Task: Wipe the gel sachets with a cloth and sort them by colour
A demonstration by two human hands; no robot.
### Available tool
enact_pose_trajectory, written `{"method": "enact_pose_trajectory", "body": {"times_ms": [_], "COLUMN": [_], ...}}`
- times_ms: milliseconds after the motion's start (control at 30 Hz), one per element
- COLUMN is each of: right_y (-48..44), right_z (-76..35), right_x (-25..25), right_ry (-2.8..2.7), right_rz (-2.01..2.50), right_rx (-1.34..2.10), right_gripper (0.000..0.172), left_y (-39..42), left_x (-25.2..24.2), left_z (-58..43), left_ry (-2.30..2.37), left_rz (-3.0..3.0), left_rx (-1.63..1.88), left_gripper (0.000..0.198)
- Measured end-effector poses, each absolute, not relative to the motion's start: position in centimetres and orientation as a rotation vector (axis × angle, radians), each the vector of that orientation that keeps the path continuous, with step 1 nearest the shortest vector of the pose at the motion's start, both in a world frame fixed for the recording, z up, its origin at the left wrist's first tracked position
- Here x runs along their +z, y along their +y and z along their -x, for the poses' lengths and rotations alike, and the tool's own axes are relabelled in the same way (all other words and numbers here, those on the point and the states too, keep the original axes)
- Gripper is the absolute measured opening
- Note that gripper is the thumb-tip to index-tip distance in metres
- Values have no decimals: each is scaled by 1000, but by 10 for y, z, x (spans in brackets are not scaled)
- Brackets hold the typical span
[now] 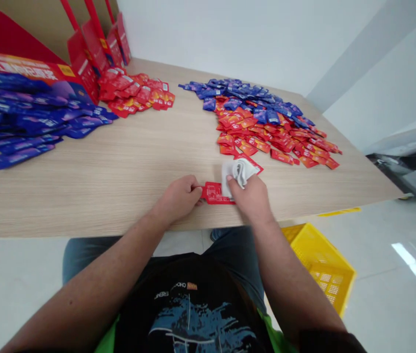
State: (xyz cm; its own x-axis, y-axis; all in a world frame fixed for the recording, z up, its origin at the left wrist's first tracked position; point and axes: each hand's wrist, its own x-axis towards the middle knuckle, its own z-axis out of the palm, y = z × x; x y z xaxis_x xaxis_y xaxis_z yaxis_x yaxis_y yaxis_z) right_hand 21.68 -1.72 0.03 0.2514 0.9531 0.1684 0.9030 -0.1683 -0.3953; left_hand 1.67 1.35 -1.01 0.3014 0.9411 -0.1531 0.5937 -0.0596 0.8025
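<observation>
1. My left hand [180, 198] pinches a red packet [213, 193], lower centre; my right hand [251, 197] clenches a white cloth [239, 172] over it.
2. Slack pinch: packet could slip off the table edge [83, 233].
3. Wide cloth swipe could scatter the red-and-blue pile [263, 122], upper right.

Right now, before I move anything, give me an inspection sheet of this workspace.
Surface: light wood-grain table.
Job's things: red printed packet partly under a white cloth.
Clutter: heap of blue and red sachets, red sachets, blue sachets against a red carton.
Grippers: left hand pinches the packet; right hand grips the cloth.
Cables: nothing seen.
Surroundings: yellow plastic crate on the floor, grey machine at right.
</observation>
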Motion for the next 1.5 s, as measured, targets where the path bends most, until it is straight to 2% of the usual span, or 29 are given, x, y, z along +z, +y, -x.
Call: {"method": "enact_pose_trajectory", "body": {"times_ms": [67,167,367,467,633,833,933,1133,1233,1500], "right_y": [-24,-31,-23,-23,-22,-14,-25,-56,-60,-48], "right_z": [-192,-186,-248,-228,-187,-265,-287,-271,-267,-246], "right_x": [0,-5,-1,7,3,-7,-11,-23,-22,-10], "right_ry": [-1913,-2069,-1762,-1741,-2034,-1715,-1563,-1267,-1233,-1593], "right_rz": [1944,1929,2349,2208,1975,2315,2140,1806,1778,1953], "right_rx": [236,214,101,131,234,148,220,358,358,399], "right_gripper": [37,32,44,47,35,45,50,48,47,40], "left_y": [13,12,11,12,12,4,-4,-15,-15,-7], "left_x": [-9,-7,-7,-8,-8,-9,-8,-11,-14,-12], "left_z": [-17,-17,-17,-17,-18,-17,-15,-10,-9,-20], "left_ry": [1410,1488,1439,1447,1469,1473,1533,1513,1438,1431], "left_rz": [-1818,-1866,-1776,-1822,-1901,-1900,-2114,-2390,-2319,-1904], "left_rx": [557,568,547,531,526,582,615,614,679,690], "left_gripper": [12,12,16,14,13,14,19,29,27,16]}}
